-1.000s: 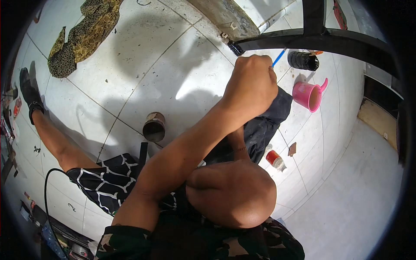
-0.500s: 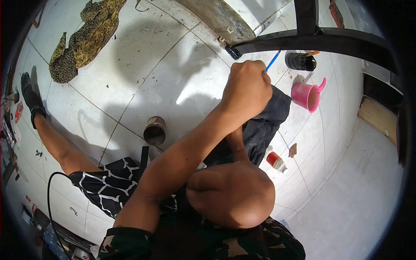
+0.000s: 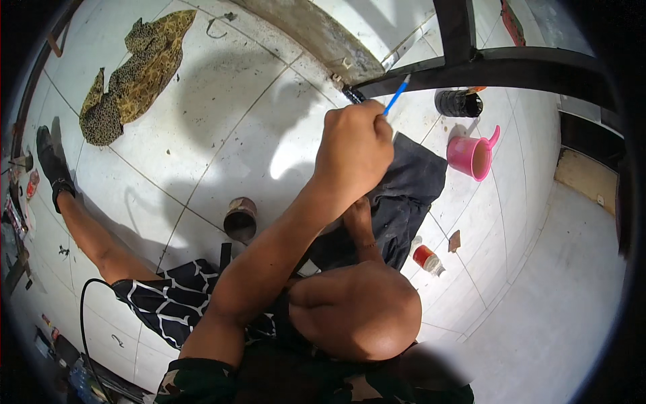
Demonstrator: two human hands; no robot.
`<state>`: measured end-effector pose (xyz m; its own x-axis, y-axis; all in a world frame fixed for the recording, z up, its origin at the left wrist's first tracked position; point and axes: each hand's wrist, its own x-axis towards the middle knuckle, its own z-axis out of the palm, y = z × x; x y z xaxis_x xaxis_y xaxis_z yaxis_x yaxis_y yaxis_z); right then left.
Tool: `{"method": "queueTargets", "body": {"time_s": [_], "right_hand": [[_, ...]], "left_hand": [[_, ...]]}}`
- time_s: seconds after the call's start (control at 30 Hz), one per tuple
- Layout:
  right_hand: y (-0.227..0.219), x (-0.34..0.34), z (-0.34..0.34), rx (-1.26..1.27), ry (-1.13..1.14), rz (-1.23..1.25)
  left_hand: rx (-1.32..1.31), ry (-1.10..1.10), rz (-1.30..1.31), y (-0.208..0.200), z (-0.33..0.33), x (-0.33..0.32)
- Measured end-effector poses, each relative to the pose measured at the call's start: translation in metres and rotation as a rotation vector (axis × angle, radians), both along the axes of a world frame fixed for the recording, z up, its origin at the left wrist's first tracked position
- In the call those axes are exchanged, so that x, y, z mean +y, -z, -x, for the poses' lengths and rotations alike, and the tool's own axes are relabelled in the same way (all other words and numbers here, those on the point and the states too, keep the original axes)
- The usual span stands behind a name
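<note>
A thin blue stick [image 3: 396, 95] with a greyish tip, like the handle of a small brush, sticks out of my left hand [image 3: 356, 148]. That hand is closed round it, back upward, just in front of a black frame bar [image 3: 505, 71]; its far end cannot be seen. Below it my right hand [image 3: 359, 214], with a thin band at the wrist, shows in part beyond my bent knee [image 3: 363, 310]. It lies against a black cloth [image 3: 414, 172], and its fingers are hidden.
At the right stand a black container [image 3: 459, 104] with an orange-handled tool and a pink dipper [image 3: 469, 157]. A bottle with a red label [image 3: 426, 257] lies nearer. A dirty can [image 3: 240, 219] sits left of my forearm. Patterned cloth [image 3: 145, 74] lies far left, near my outstretched leg [image 3: 101, 242].
My left hand has shifted left and slightly nearer with the blue stick, away from the black container. More of my right hand shows on the black cloth.
</note>
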<state>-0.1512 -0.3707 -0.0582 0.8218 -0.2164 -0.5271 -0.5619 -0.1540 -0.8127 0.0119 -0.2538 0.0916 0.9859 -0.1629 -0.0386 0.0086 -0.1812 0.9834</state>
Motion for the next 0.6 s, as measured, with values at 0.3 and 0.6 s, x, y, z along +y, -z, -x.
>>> {"method": "queueTargets", "body": {"time_s": [0.3,0.6], "right_hand": [[0.014,-0.002,0.001,-0.004,-0.015,0.066],[-0.005,0.002,-0.006,-0.036,0.007,-0.008]], "left_hand": [[-0.046,0.027,0.026,-0.012,0.0,-0.009],[-0.116,0.049,0.153,0.0,0.005,0.018]]}}
